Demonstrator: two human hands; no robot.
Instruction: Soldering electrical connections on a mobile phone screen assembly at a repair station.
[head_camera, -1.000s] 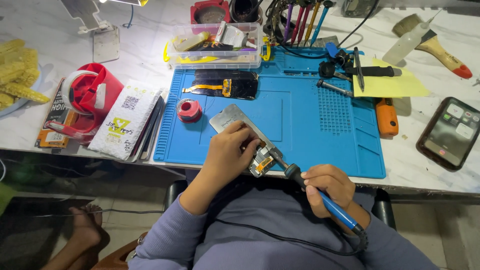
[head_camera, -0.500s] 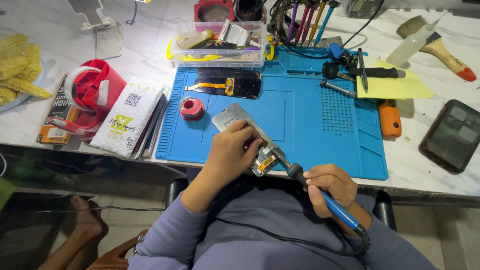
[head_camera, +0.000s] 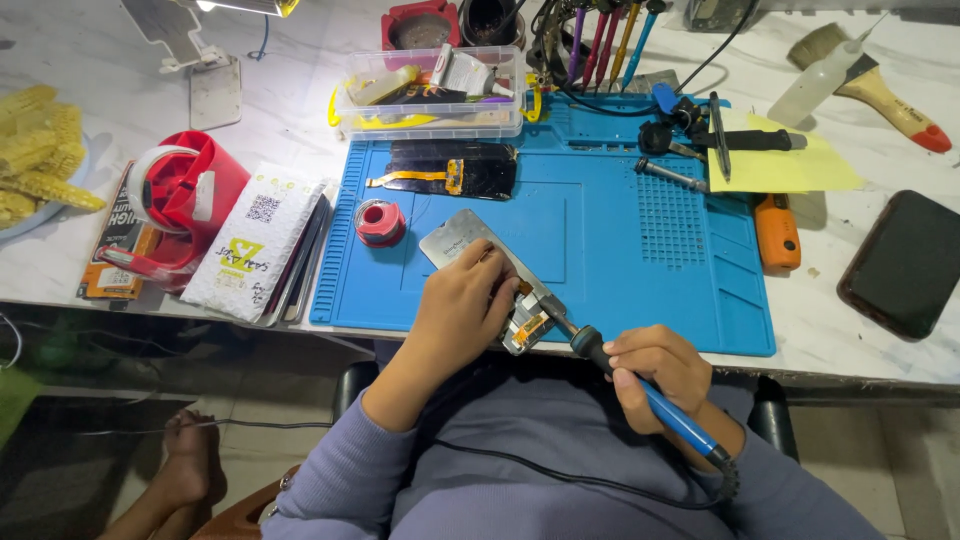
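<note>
Two grips: left hand (head_camera: 462, 305) pinning phone (head_camera: 492, 277), right hand (head_camera: 655, 372) around soldering iron (head_camera: 640, 390).

Brightly lit from a lamp (head_camera: 240, 6) glaring at eleven o'clock; soft shadows under the worktop (head_camera: 120, 90) edge, dim floor at seven o'clock, sharp centre, slight bending at edges.

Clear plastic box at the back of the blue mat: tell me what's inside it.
The clear plastic box holds a jumble of small parts: a pale packet, something silvery, dark pieces, and yellow along its bottom. What lies underneath that pile is covered.
</note>
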